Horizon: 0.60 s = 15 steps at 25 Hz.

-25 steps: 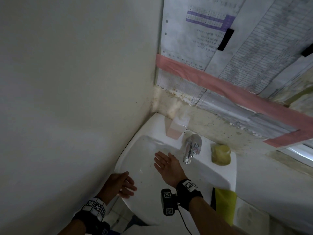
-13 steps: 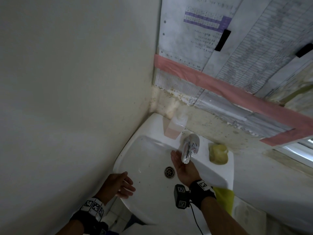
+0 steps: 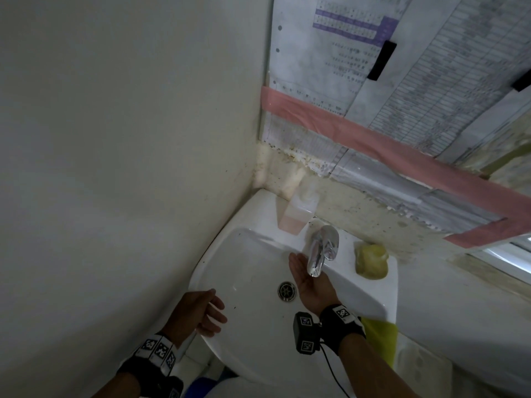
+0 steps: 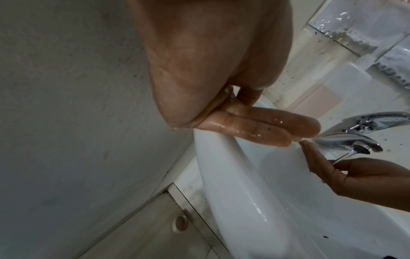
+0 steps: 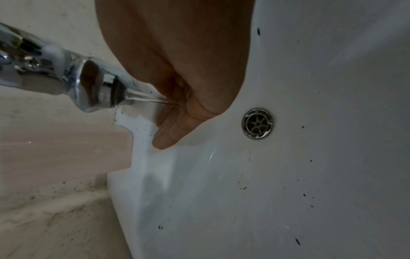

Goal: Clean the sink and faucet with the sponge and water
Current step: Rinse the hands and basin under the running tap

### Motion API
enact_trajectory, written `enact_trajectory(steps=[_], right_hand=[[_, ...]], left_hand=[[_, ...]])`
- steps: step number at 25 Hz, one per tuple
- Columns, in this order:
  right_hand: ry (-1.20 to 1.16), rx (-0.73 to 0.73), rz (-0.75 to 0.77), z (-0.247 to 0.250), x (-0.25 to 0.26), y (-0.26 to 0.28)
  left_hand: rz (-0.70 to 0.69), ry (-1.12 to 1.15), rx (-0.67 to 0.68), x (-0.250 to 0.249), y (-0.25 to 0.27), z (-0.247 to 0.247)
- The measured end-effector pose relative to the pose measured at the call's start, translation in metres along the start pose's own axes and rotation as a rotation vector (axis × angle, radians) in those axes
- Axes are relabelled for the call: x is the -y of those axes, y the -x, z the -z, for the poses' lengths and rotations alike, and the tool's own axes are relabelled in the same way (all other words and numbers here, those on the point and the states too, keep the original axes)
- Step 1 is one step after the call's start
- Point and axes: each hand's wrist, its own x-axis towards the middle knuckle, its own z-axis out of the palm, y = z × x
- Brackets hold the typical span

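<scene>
A white sink (image 3: pixel 247 254) hangs in a wall corner, its basin flecked with dark specks (image 5: pixel 297 241) around the metal drain (image 3: pixel 286 291). The chrome faucet (image 3: pixel 320 254) runs a thin stream of water (image 5: pixel 146 99). My right hand (image 3: pixel 307 278) lies palm up under the spout, fingers straight and slightly cupped, and the stream lands in its palm (image 5: pixel 177 112). My left hand (image 3: pixel 201 311) hangs over the sink's near left rim (image 4: pixel 221 157) with wet, loosely curled fingers (image 4: pixel 255 129), holding nothing. A yellow sponge (image 3: pixel 370 261) rests on the sink's ledge to the right of the faucet.
A soap dispenser (image 3: pixel 297 214) with pink liquid stands on the ledge left of the faucet. A yellow-green cloth (image 3: pixel 379 337) hangs off the sink's right front edge. Walls close in on the left and behind, with taped papers (image 3: pixel 373 81) above. Tiled floor (image 4: pixel 144 227) lies below.
My right hand has moved from the middle of the basin to the right, under the faucet spout, uncovering the drain. My left hand has stayed at the rim.
</scene>
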Motion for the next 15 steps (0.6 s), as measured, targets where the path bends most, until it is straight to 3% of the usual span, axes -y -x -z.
enact_trajectory(steps=[7,9,15], right_hand=[[-0.005,-0.014,0.002,0.001,-0.004,-0.002],[0.01,0.045,-0.011,0.0,-0.005,-0.001],[0.122,0.124,-0.209,-0.034,-0.041,-0.004]], left_hand=[[-0.018,-0.01,-0.01,0.002,0.001,0.0],[-0.011,-0.012,-0.011,0.0,0.0,0.0],[-0.004,0.001,-0.02,-0.001,0.003,-0.002]])
